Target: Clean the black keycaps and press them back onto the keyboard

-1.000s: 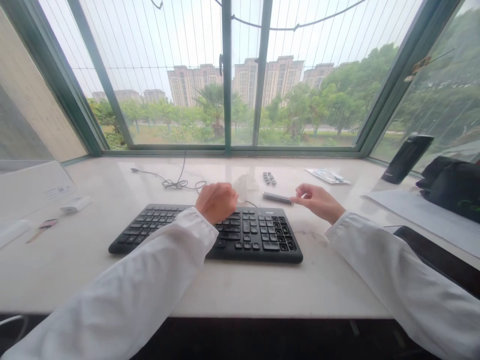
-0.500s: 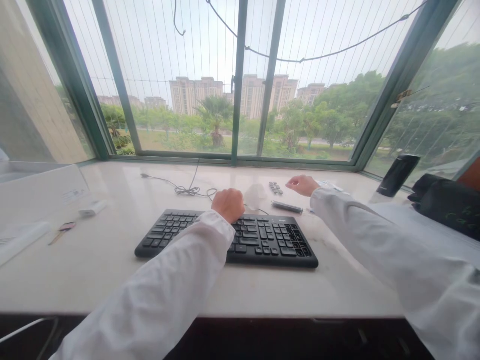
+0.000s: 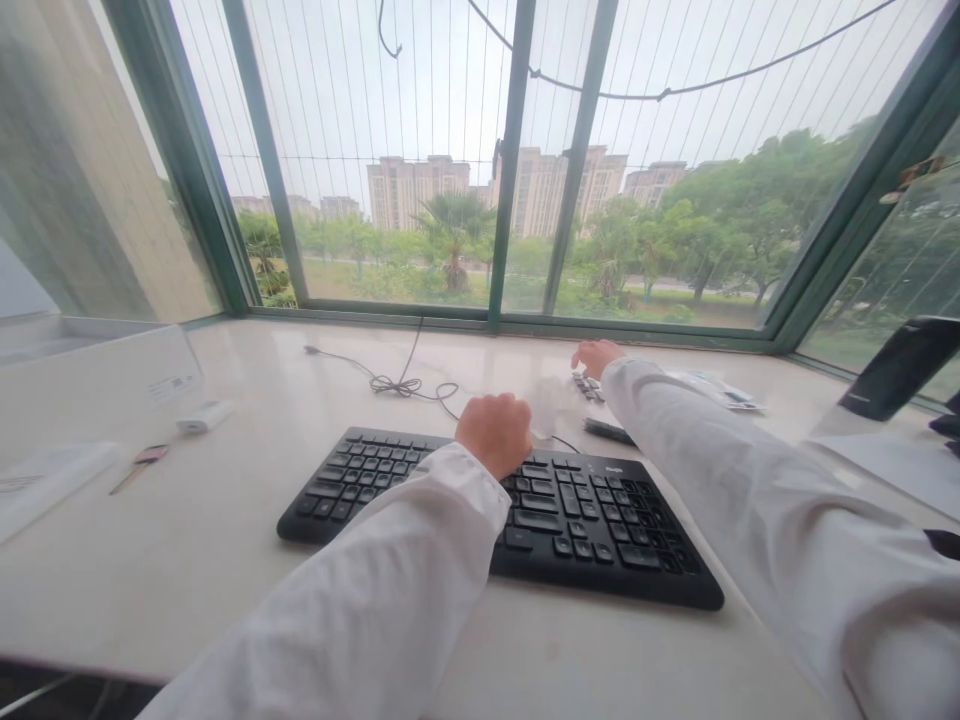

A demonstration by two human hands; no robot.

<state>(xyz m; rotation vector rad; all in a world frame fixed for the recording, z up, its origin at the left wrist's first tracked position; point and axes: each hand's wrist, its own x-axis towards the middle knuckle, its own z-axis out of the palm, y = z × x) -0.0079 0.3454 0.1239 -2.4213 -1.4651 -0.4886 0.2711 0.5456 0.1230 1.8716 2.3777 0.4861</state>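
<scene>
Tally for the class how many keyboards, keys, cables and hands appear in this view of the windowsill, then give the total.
Keyboards: 1 (black keyboard)
Keys: 1 (pink-headed key)
Cables: 1 (thin cable)
Hands: 2 (left hand, right hand)
Total: 5

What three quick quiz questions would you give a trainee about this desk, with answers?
1. True or false: the left hand is curled into a fist over the keyboard.
2. Which is the right hand nearest to? A) the key B) the small dark parts C) the black flask
3. Fill in the blank: the coiled cable lies ___ the keyboard.

Key: 1 true; 2 B; 3 behind.
</scene>
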